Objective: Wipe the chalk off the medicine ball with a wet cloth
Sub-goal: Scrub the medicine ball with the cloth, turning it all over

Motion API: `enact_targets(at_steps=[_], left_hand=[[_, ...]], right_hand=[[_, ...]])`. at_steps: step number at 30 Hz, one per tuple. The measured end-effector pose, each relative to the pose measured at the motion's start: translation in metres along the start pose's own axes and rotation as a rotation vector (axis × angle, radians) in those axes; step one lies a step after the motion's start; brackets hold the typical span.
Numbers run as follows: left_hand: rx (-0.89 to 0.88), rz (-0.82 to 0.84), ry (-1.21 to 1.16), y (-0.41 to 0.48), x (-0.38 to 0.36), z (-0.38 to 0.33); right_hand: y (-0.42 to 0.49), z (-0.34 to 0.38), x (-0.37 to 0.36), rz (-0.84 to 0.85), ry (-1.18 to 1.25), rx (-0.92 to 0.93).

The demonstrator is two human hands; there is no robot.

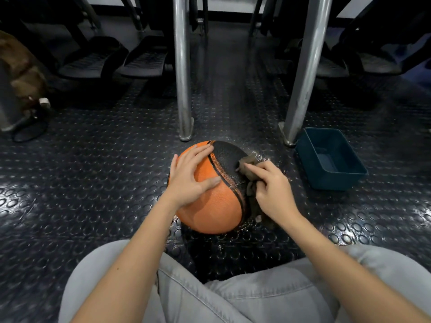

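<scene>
Pressing on the medicine ball (210,210) with the left grip (189,176), laid flat and unclenched, fingers straight and spread over the orange panel, holding nothing. Clutching a crumpled brown cloth (247,160) in the right grip (272,190), fingers curled round it, pushing it against the ball's black panel. Between and beneath both grips, the ball, sitting on the studded floor (93,183): upper left side under the left grip, right flank just left of the right grip and touching the cloth. Below the right grip, more cloth hanging down the ball's side toward the floor. Around the ball, glints of wet drops on the floor. Right of the right grip and well apart from it, a blue tub (326,180). Beyond both grips, two metal legs (184,66).
</scene>
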State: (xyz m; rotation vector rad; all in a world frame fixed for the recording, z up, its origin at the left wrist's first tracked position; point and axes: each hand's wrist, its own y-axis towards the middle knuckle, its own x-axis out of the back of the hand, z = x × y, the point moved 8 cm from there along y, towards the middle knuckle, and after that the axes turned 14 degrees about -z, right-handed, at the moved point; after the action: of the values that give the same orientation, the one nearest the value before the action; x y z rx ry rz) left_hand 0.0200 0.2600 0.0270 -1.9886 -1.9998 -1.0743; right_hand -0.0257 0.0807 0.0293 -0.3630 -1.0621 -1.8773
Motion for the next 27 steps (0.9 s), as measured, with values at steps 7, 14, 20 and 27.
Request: enact_targets(at_steps=[7, 14, 20, 27], left_hand=[[-0.009, 0.047, 0.087, 0.001, -0.014, -0.016], [0.013, -0.133, 0.04, -0.001, -0.002, -0.007], [-0.028, -0.211, 0.011, -0.002, 0.003, -0.006], [-0.07, -0.194, -0.031, 0.0, -0.002, -0.01]], right_hand=[[0.022, -0.026, 0.012, -0.057, 0.03, -0.194], [0.034, 0.001, 0.06, -0.342, 0.273, 0.013], [0.036, -0.006, 0.06, -0.439, 0.195, -0.078], [0.021, -0.014, 0.011, 0.008, 0.088, -0.08]])
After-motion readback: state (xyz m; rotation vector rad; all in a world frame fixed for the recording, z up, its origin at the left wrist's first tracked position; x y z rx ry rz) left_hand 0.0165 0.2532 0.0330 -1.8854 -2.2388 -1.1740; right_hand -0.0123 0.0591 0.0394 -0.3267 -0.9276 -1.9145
